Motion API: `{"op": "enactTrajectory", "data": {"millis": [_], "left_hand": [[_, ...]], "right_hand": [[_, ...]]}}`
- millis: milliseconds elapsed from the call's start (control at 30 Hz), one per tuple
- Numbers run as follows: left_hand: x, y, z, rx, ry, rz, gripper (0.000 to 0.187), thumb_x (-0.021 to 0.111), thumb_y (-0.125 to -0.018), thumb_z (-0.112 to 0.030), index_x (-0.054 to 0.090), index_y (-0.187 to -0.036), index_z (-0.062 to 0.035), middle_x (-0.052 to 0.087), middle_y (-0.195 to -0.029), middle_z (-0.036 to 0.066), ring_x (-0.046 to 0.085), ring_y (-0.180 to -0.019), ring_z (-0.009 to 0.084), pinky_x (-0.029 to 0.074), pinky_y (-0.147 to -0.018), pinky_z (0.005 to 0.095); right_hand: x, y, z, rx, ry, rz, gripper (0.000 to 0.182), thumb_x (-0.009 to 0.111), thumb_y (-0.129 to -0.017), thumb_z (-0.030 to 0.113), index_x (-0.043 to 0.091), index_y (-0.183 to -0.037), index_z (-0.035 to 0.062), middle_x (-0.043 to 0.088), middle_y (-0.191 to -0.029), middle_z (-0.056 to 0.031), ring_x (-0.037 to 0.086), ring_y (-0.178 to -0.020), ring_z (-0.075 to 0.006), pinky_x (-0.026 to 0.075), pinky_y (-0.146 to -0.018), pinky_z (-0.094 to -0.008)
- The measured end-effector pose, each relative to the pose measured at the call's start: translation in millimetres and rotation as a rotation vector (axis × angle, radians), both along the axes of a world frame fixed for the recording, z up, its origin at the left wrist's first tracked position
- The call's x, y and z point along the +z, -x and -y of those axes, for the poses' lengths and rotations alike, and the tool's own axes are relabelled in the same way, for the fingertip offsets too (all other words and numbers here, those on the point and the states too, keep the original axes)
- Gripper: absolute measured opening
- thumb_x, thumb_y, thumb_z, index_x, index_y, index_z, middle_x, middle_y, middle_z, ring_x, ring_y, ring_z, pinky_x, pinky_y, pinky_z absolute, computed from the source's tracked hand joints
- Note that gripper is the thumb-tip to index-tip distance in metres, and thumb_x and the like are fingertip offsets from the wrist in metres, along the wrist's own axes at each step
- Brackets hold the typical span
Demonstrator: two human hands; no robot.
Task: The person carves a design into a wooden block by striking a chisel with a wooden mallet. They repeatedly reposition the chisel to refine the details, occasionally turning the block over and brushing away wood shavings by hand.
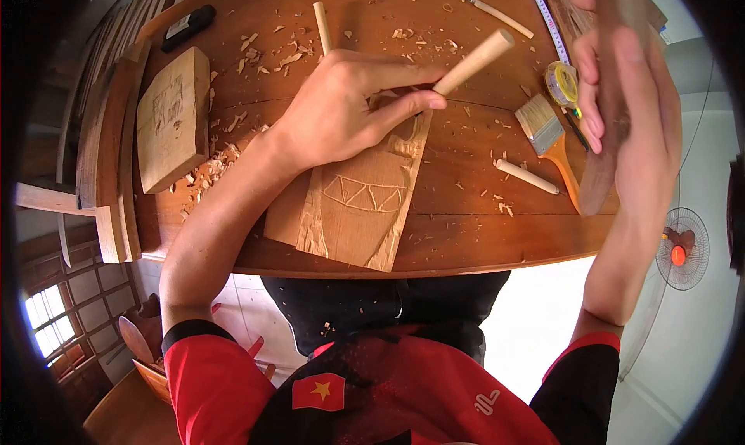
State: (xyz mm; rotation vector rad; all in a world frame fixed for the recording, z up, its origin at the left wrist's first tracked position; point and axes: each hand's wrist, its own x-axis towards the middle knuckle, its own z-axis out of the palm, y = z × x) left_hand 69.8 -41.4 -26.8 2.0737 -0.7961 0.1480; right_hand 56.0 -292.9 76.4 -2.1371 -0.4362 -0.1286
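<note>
My left hand [345, 107] is closed around a carving chisel, whose pale round wooden handle [475, 61] slants up to the right. The chisel's blade is hidden behind the hand. Under that hand lies a wooden board [365, 232] carved with a curved band of zigzag lines and rough-cut edges. On the right, my right hand [644, 119] is raised and grips a long dark wooden bar [601, 177], blurred by motion. A second pale handle [321, 26] shows just beyond the left hand.
Wood shavings [291, 58] are scattered over the table [458, 247]. A carved block [174, 119] and a black object [188, 28] lie left. Rightward are a brush [547, 135], a tape measure [562, 84] and two pale-handled tools [528, 176]. A fan [681, 249] stands far right.
</note>
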Motion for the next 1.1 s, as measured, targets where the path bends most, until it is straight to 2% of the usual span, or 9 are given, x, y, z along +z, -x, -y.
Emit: {"op": "enactTrajectory", "data": {"millis": [167,300,333,567,767,867,933,1033,1100], "left_hand": [[-2.4,-2.4,-3.3,-0.01,0.011,0.002,0.024,0.071,-0.098,-0.019,0.076,-0.112,-0.0002,0.078,-0.094,0.01,0.075,-0.085,0.0166,0.06,-0.078,0.0317],[-4.6,0.9,-3.0,-0.004,-0.004,0.034,0.023,0.071,-0.099,-0.02,0.077,-0.111,-0.0019,0.079,-0.094,0.009,0.076,-0.086,0.018,0.06,-0.078,0.0318],[-2.9,1.5,-1.5,0.002,-0.021,0.052,0.023,0.071,-0.099,-0.02,0.077,-0.111,-0.0022,0.079,-0.095,0.009,0.076,-0.085,0.0183,0.059,-0.078,0.0317],[-5.6,2.0,-3.0,0.016,-0.017,0.084,0.024,0.07,-0.099,-0.022,0.077,-0.111,-0.0031,0.079,-0.094,0.009,0.076,-0.082,0.0181,0.059,-0.075,0.0312],[-5.8,3.0,-2.9,0.019,-0.045,0.068,0.024,0.069,-0.1,-0.023,0.077,-0.11,-0.0034,0.079,-0.093,0.009,0.074,-0.079,0.0191,0.058,-0.074,0.0324],[-5.7,0.4,-1.1,0.015,-0.037,0.107,0.023,0.069,-0.1,-0.023,0.077,-0.109,-0.0035,0.079,-0.093,0.01,0.074,-0.078,0.0197,0.057,-0.073,0.0332],[-7.9,0.2,-3.8,0.019,-0.052,0.12,0.023,0.068,-0.1,-0.023,0.077,-0.109,-0.0033,0.079,-0.092,0.01,0.074,-0.078,0.0199,0.057,-0.073,0.0333],[-3.7,2.4,-3.2,0.026,-0.062,0.051,0.024,0.068,-0.101,-0.023,0.077,-0.109,-0.0026,0.079,-0.093,0.009,0.075,-0.081,0.0195,0.058,-0.075,0.0325],[-6.3,0.3,-1.9,0.016,-0.052,0.1,0.024,0.068,-0.101,-0.023,0.077,-0.109,-0.0028,0.079,-0.092,0.009,0.075,-0.08,0.0187,0.058,-0.075,0.032]], "right_hand": [[-9.1,15.4,19.9,0.005,0.294,-0.091,0.051,0.043,-0.111,0.038,0.055,-0.143,0.0001,0.046,-0.082,0.0037,0.042,-0.061,-0.0007,0.033,-0.055,-0.018],[5.9,23.9,22.0,-0.061,0.116,0.08,0.053,0.045,-0.111,0.041,0.056,-0.143,0.0014,0.046,-0.08,0.004,0.039,-0.06,-0.0026,0.031,-0.054,-0.0202],[-2.4,25.3,20.0,-0.017,0.328,0.145,0.056,0.043,-0.111,0.045,0.056,-0.144,0.0018,0.046,-0.08,0.004,0.038,-0.059,-0.0026,0.03,-0.053,-0.0204],[23.7,33.3,22.2,-0.113,0.387,0.079,0.056,0.044,-0.11,0.046,0.058,-0.143,0.004,0.042,-0.072,0.0027,0.04,-0.058,-0.0028,0.03,-0.053,-0.0213],[-0.7,23.2,22.5,0.068,0.681,0.474,0.05,0.043,-0.11,0.044,0.058,-0.136,0.0032,0.058,-0.077,-0.0027,0.054,-0.065,-0.012,0.041,-0.059,-0.0269],[3.5,38.7,9.1,0.017,0.635,0.251,0.045,0.041,-0.111,0.04,0.057,-0.129,0.0014,0.063,-0.085,-0.0092,0.063,-0.077,-0.0228,0.049,-0.07,-0.0342],[10.6,36.7,3.5,-0.011,0.629,0.161,0.043,0.041,-0.112,0.039,0.057,-0.125,0.001,0.061,-0.084,-0.009,0.062,-0.078,-0.0209,0.047,-0.07,-0.0336],[-11.5,31.2,2.7,-0.035,0.677,0.306,0.044,0.041,-0.112,0.04,0.057,-0.119,0.0001,0.055,-0.076,-0.0045,0.056,-0.071,-0.0117,0.04,-0.063,-0.0292],[-5.1,29.8,4.6,-0.009,0.59,0.118,0.043,0.042,-0.112,0.04,0.056,-0.119,0.0003,0.057,-0.079,-0.0108,0.059,-0.072,-0.0229,0.045,-0.068,-0.0344]]}}
